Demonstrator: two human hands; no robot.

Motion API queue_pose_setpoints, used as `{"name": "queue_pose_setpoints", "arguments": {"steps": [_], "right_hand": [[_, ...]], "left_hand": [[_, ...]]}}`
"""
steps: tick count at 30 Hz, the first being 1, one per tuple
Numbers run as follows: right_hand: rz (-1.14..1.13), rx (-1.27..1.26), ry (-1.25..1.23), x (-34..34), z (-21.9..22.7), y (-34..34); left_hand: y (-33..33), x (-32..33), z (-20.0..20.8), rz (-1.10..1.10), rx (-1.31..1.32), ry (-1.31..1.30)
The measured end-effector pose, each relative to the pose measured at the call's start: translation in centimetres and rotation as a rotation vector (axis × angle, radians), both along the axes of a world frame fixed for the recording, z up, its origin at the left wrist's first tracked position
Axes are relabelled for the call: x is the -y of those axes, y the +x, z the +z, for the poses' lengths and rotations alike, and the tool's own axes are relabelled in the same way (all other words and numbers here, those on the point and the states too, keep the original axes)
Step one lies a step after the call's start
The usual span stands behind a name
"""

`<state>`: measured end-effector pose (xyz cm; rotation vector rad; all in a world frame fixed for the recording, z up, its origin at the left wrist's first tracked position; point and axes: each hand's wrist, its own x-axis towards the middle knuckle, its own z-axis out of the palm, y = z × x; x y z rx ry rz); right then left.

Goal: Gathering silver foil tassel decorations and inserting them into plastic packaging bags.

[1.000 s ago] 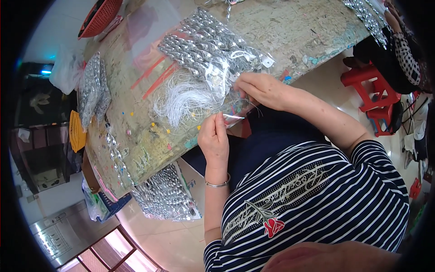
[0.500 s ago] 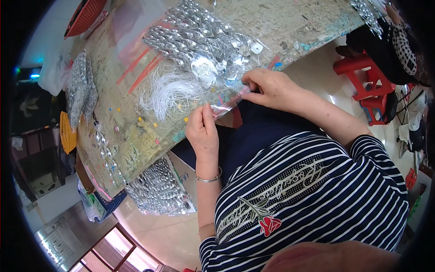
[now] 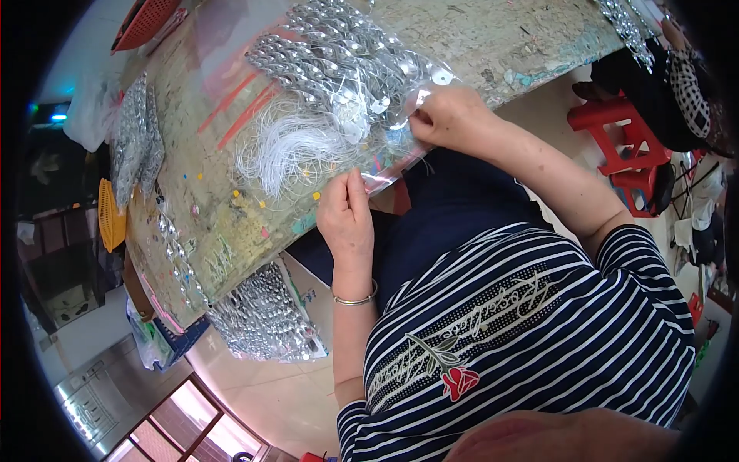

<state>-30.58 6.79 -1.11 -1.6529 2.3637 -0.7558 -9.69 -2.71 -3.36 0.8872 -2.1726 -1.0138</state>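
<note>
A clear plastic bag (image 3: 391, 174) lies at the table's near edge, and both my hands pinch its near edge. My left hand (image 3: 345, 214) is closed on the left end, thumb up. My right hand (image 3: 453, 119) is closed on the right side of the plastic, a little farther away. Rows of shiny silver twisted ornaments (image 3: 323, 58) lie under or inside the plastic; I cannot tell which. Beside them spreads a loose bundle of white strings (image 3: 296, 150), close to my left hand.
The worn table (image 3: 481, 46) carries small yellow scraps and a silver strand (image 3: 175, 246). More silver ornaments (image 3: 269, 319) hang below its near left edge. Bagged ornaments (image 3: 137, 146) and a yellow basket (image 3: 112, 215) are at left. A red stool (image 3: 616, 131) and another person's checkered sleeve (image 3: 687, 92) are at right.
My right hand has moved away from me with the plastic, lifting and spreading the folded edge over the ornaments. My left hand has stayed nearly in place.
</note>
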Motion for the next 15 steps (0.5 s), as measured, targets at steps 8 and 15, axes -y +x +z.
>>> {"name": "queue_pose_setpoints", "arguments": {"steps": [8, 15], "right_hand": [[0.074, 0.15, -0.113, -2.2, 0.1, 2.2], [0.122, 0.107, -0.044, -1.0, -1.7, 2.2]], "left_hand": [[-0.2, -0.4, -0.6, 0.03, -0.023, 0.051], [-0.9, -1.5, 1.0, -0.006, 0.049, 0.056]]}}
